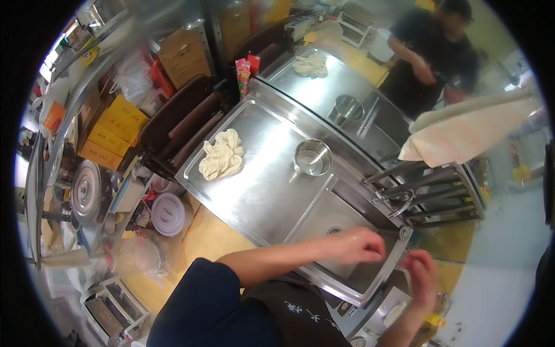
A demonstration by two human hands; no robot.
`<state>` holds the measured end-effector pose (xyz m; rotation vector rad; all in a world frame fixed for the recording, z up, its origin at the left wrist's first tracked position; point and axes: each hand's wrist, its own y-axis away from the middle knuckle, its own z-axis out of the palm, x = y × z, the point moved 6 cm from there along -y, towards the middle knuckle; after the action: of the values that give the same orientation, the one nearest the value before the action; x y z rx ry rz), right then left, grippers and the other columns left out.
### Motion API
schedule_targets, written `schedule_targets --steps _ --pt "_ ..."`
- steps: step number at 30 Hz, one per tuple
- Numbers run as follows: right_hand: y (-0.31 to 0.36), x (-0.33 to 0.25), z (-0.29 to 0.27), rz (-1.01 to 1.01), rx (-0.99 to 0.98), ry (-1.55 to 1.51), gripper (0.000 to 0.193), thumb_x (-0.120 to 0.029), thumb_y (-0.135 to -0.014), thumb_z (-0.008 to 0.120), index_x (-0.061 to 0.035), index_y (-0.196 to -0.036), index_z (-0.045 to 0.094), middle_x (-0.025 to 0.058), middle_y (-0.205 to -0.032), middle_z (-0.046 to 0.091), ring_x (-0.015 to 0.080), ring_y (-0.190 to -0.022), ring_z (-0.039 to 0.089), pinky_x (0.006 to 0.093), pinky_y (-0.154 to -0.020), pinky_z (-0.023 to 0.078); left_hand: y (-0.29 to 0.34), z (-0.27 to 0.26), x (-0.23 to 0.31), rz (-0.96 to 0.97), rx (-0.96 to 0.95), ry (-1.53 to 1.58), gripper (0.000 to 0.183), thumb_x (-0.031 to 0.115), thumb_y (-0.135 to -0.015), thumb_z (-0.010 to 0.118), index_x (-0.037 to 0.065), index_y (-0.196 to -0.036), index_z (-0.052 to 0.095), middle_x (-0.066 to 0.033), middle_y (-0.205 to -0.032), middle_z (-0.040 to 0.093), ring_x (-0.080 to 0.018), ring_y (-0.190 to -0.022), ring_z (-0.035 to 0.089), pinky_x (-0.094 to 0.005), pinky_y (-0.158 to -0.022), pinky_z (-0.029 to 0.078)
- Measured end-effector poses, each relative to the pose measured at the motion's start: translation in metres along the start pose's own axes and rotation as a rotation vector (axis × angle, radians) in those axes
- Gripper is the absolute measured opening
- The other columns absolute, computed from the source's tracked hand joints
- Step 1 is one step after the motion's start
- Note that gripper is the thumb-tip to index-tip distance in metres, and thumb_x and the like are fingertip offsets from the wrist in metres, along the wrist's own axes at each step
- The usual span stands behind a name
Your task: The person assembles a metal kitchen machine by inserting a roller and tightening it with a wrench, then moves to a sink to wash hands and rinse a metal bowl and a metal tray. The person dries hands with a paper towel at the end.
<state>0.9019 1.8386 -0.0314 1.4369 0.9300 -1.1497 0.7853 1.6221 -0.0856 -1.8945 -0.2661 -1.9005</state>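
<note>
My left hand [361,246] hangs over the steel sink [329,225], its fingers curled in and nothing visible in them. Beyond the sink's right-hand rim is my right hand [421,277], raised, its bent fingers smeared by motion; nothing shows in it. The two hands are apart. A round steel pot [313,157], seemingly with clear liquid inside, stands on the steel counter [260,191] left of the sink. Farther left lies a crumpled cream cloth [222,155]. The faucet [399,205] rises at the sink's back edge.
A pale towel [474,130] drapes over a dark slatted rack [439,194] at the right. Behind the counter, a reflective panel [347,98] mirrors it and a person in dark clothes. Yellow boxes [115,133] and a lidded white bucket [169,214] are at the left.
</note>
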Motion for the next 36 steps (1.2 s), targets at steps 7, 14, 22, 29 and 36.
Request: schedule_targets --steps 7,14,22,29,36 --pt "0.085 -0.034 -0.030 -0.717 -0.494 -0.292 0.017 -0.022 -0.096 0.068 -0.0071 -0.089 0.064 0.0095 -0.083 0.068 0.0226 -0.070 0.067 0.0434 -0.080 0.054 -0.018 0.056 0.051 0.155 -0.861 0.675 0.021 0.020 -0.098 0.070 -0.001 -0.099 0.071 -0.0109 -0.094 0.071 -0.0215 -0.088 0.070 -0.0346 -0.081 0.056" --pt "0.017 0.315 0.003 0.272 -0.010 -0.401 0.059 -0.044 -0.099 0.057 -0.0046 -0.143 0.047 0.0149 -0.145 0.052 0.0356 -0.130 0.051 0.0544 -0.110 0.039 0.082 0.099 -0.188 -0.227 -0.185 -0.922 0.062 0.049 -0.098 0.064 0.004 -0.140 0.057 -0.0186 -0.128 0.067 -0.0309 -0.127 0.061 -0.0438 -0.112 0.044" --pt "0.109 0.306 0.064 0.387 -0.292 -1.025 0.072 -0.059 -0.105 0.043 -0.0014 -0.149 0.045 0.0186 -0.155 0.047 0.0360 -0.144 0.043 0.0527 -0.118 0.033 0.253 0.125 -0.170 -0.605 0.508 0.875 0.088 0.075 -0.101 0.025 0.007 -0.153 0.043 -0.0156 -0.148 0.056 -0.0294 -0.129 0.060 -0.0464 -0.109 0.046" --pt "0.110 0.359 0.080 0.272 0.106 0.193 0.057 -0.009 -0.084 0.067 -0.0006 -0.139 0.057 0.0087 -0.095 0.066 0.0174 -0.086 0.064 0.0310 -0.075 0.051 0.473 0.151 -0.158 -1.047 0.771 -0.629 0.071 0.032 -0.078 0.082 0.016 -0.143 0.057 -0.0114 -0.097 0.075 -0.0287 -0.093 0.072 -0.0443 -0.089 0.056" --pt "0.138 0.388 0.143 0.257 -0.125 0.574 0.102 -0.035 -0.085 0.075 0.0103 -0.158 0.021 0.0312 -0.163 0.026 0.0387 -0.154 0.026 0.0409 -0.126 0.022 0.731 0.256 -0.198 -1.479 1.114 -0.222 0.132 0.065 -0.069 0.080 0.008 -0.163 0.008 -0.0267 -0.163 0.031 -0.0397 -0.151 0.032 -0.0491 -0.122 0.032"
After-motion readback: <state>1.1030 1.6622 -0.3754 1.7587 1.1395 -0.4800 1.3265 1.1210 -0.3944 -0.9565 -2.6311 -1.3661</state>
